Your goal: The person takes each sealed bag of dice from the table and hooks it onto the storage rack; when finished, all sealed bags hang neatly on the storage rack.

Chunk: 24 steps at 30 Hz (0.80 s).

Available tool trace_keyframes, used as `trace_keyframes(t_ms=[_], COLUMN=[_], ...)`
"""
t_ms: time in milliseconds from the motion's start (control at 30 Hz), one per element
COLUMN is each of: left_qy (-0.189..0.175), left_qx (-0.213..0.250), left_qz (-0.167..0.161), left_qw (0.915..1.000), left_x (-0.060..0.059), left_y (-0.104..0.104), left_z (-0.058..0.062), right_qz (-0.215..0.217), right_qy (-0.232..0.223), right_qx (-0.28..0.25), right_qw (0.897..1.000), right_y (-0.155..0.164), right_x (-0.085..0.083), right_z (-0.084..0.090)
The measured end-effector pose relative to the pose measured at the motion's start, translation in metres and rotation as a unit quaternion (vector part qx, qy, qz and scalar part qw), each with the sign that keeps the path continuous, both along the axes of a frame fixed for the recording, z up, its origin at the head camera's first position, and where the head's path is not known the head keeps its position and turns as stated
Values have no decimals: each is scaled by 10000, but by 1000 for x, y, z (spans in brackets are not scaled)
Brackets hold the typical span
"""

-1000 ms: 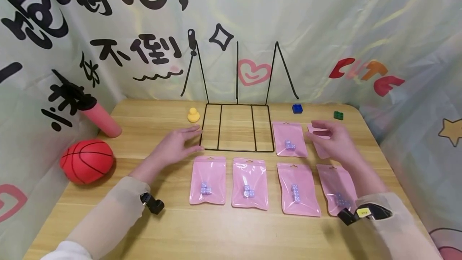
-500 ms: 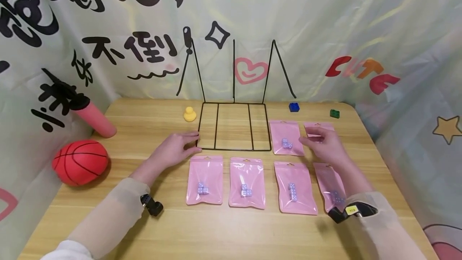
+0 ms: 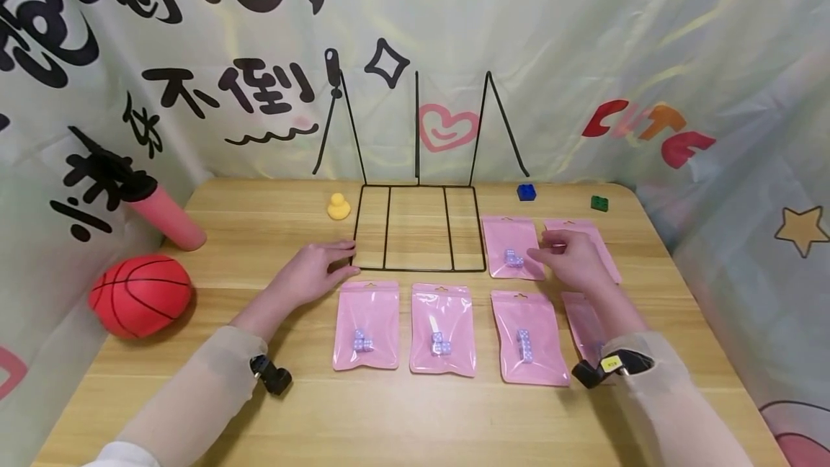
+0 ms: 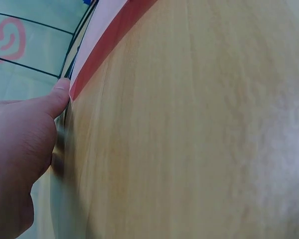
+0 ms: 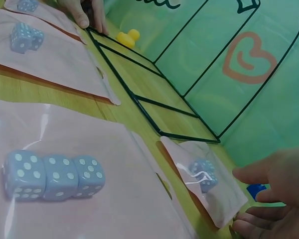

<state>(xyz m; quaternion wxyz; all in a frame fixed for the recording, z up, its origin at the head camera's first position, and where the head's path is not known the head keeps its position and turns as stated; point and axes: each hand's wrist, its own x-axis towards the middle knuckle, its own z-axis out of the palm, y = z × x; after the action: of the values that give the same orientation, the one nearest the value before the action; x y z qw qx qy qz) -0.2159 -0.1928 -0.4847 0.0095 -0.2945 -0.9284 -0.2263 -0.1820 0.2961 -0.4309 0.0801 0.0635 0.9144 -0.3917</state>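
My left hand (image 3: 308, 271) is at the left side of a black wire rack (image 3: 418, 269), its fingertips at the side bar and thumb at the front corner. In the left wrist view the thumb (image 4: 61, 92) meets that corner, close to a pink bag's edge. My right hand (image 3: 573, 258) reaches over a pink pouch (image 3: 509, 236) lying right of the rack. Its loosely bent fingers are at the pouch's right edge; light-blue dice (image 5: 203, 174) show inside. Another pink pouch (image 3: 577, 225) lies partly hidden behind this hand.
Several pink pouches of dice, one holding a dice row (image 5: 55, 174), lie along the front. A yellow duck (image 3: 338, 207), blue brick (image 3: 527, 192) and green brick (image 3: 599, 203) stand at the back. A red basketball (image 3: 140, 295) and pink cylinder (image 3: 168, 218) are left.
My left hand has come right up to the rack's front left corner. The right hand has moved left, from over the far right pouch to the pouch beside the rack.
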Motion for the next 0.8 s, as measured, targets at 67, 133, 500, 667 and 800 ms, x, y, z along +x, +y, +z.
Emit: trace_keyframes(t_ms=[67,133,500,667,800], left_qy=[10,14,-62,-110,-139], left_qx=[7,40,118,117,94], left_qz=[13,14,82,85,98], left_qw=[10000,10000,9999,9998,9998], left_x=[0,0,1,1,1], left_y=[0,0,0,1,2], left_z=[-1,-1,2,2,3], right_qz=[-63,-119,-299,-441,-555], right_qy=[-124,-185,-540,-674,-834], right_qx=[-23,-30,-327,-427,-555], right_qw=[9999,9998,9976,9958,9934], right_y=[-2,-3,-5,-5,-3], right_x=[-3,-6,-22,-22,-21], right_z=[-2,-3,-9,-5,-1])
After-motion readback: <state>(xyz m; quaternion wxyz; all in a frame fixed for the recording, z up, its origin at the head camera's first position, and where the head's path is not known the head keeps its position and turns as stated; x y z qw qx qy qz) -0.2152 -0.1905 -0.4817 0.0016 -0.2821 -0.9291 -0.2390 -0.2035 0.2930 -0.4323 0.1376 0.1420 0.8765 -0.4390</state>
